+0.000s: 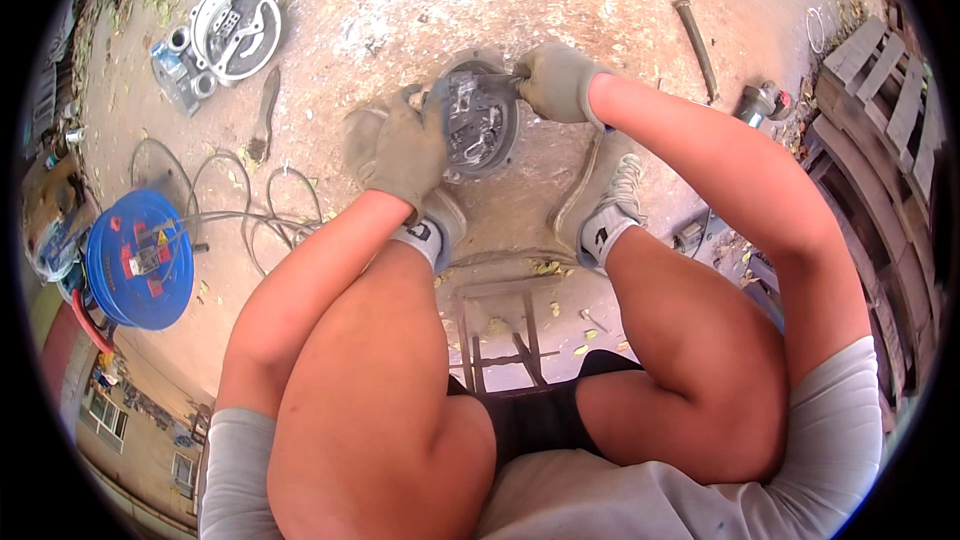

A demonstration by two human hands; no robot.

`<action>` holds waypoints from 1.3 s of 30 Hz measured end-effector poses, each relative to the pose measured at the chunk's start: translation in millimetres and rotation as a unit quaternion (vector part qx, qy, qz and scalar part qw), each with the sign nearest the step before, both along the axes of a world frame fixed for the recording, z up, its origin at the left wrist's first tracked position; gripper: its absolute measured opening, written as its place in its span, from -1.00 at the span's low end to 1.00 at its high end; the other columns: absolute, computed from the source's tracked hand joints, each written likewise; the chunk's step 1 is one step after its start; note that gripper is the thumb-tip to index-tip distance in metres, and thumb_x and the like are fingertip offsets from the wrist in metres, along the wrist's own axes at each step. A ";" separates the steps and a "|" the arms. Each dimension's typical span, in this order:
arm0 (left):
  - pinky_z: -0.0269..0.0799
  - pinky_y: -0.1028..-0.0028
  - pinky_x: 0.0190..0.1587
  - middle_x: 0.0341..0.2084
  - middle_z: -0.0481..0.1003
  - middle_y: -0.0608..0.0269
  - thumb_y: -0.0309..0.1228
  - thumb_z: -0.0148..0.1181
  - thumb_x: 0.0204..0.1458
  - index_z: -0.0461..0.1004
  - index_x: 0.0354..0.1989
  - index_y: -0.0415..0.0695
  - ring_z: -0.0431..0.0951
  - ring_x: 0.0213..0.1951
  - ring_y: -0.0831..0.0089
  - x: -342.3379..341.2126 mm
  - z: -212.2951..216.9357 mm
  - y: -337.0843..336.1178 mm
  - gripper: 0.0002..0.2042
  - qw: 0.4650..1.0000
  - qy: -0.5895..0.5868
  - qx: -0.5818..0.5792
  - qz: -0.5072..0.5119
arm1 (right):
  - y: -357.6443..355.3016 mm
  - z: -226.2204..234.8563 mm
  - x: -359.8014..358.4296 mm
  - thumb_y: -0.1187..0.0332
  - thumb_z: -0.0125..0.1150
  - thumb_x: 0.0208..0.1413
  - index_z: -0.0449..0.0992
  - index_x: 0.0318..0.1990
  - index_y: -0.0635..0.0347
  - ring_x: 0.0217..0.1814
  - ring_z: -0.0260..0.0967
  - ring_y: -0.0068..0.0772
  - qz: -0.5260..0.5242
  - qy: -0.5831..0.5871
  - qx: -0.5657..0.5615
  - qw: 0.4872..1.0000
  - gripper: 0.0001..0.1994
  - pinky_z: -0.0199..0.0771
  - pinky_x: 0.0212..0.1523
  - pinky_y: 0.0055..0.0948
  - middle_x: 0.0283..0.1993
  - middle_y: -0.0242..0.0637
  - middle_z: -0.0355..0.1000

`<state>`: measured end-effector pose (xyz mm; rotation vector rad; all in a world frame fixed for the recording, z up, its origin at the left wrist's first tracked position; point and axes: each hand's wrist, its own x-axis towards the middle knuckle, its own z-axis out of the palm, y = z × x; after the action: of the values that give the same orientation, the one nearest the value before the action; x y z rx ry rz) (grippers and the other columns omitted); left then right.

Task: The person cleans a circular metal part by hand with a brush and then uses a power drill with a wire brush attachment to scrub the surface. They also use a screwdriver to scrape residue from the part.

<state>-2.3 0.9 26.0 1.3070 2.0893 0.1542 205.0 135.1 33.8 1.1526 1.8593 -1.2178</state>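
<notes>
Bent bare legs (370, 390) are closest, knees wide apart, with a grey shirt (590, 495) at the bottom. Beyond them spreads dusty brown ground (400, 10). At the right edge, wooden pallets (905, 160) make a big pile. On the left is a round blue reel (120, 285), and loops of dark cable (245, 205) lie between it and the left shoe (447, 215). The right shoe (610, 190) stands on the other side.

Just past the shoes, in the middle, is a dark round metal part (478, 130) with bumpy bits inside. It is round, so no way across it looks much longer. The left hand (410, 145), in a dirty glove, lies over its left edge, fingers pointing away from the body. I cannot tell how hard that hand grips. The right hand (555, 83), gloved too, is just beside the upper right edge. It looks curled up tight on a thin dark tool (502, 85), too blurry to name, which points left over the part. So the left hand is nearer to the part, and the right hand reaches it with the tool.

The shoes and legs make it tight on the near side. The far side has more room. A pale round part (235, 25) lies well off to the left, and a rusty rod (697, 50) well off to the right.
</notes>
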 end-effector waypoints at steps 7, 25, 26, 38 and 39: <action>0.37 -0.01 0.25 -0.07 0.67 -0.16 0.09 -0.07 0.47 0.56 0.34 -0.04 0.59 0.07 -0.17 -5.9 -19.4 -9.2 -0.45 0.999 -0.009 0.023 -0.042 | -12.7 17.6 -3.0 0.46 0.08 0.38 0.65 0.22 0.15 0.13 0.68 -0.01 0.106 -0.057 0.093 0.988 -0.66 0.67 0.17 -0.09 0.09 -0.03 0.70; 0.49 0.02 0.23 0.09 0.58 -0.50 0.14 -0.10 0.52 0.35 0.41 -0.42 0.60 0.18 -0.31 3.7 0.0 6.4 -0.26 0.991 -0.128 -0.018 -0.024 | 13.9 28.6 4.0 0.58 0.18 0.30 0.60 0.39 -0.20 0.35 0.59 -0.15 0.230 -0.011 0.158 0.960 -0.44 0.62 0.32 -0.13 0.30 -0.21 0.54; 0.49 0.01 0.23 0.08 0.58 -0.51 0.13 -0.09 0.53 0.35 0.40 -0.43 0.61 0.17 -0.32 6.5 -3.3 5.2 -0.27 0.989 -0.135 0.016 -0.059 | 13.9 25.4 0.5 0.59 0.19 0.29 0.60 0.38 -0.19 0.35 0.59 -0.15 0.234 -0.005 0.156 0.960 -0.44 0.63 0.33 -0.14 0.31 -0.22 0.54; 0.49 -0.02 0.23 0.14 0.53 -0.52 0.01 -0.09 0.56 0.28 0.41 -0.47 0.60 0.15 -0.37 17.8 13.5 10.1 -0.34 0.989 -0.141 -0.039 -0.037 | 26.7 31.3 -23.3 0.53 0.23 0.29 0.68 0.24 -0.03 0.32 0.61 -0.18 0.307 0.001 0.142 0.941 -0.59 0.66 0.31 -0.21 0.34 -0.31 0.54; 0.49 -0.02 0.23 0.16 0.52 -0.52 0.00 -0.08 0.55 0.28 0.41 -0.47 0.59 0.16 -0.37 15.1 10.9 9.4 -0.35 0.988 -0.142 -0.030 -0.047 | 30.3 32.6 -24.6 0.50 0.23 0.30 0.69 0.23 -0.03 0.30 0.62 -0.18 0.320 -0.003 0.150 0.936 -0.62 0.67 0.30 -0.21 0.30 -0.31 0.57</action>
<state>12.8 10.3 36.8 1.2637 1.7769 0.2216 180.4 165.4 66.4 0.5927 2.2183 -0.5744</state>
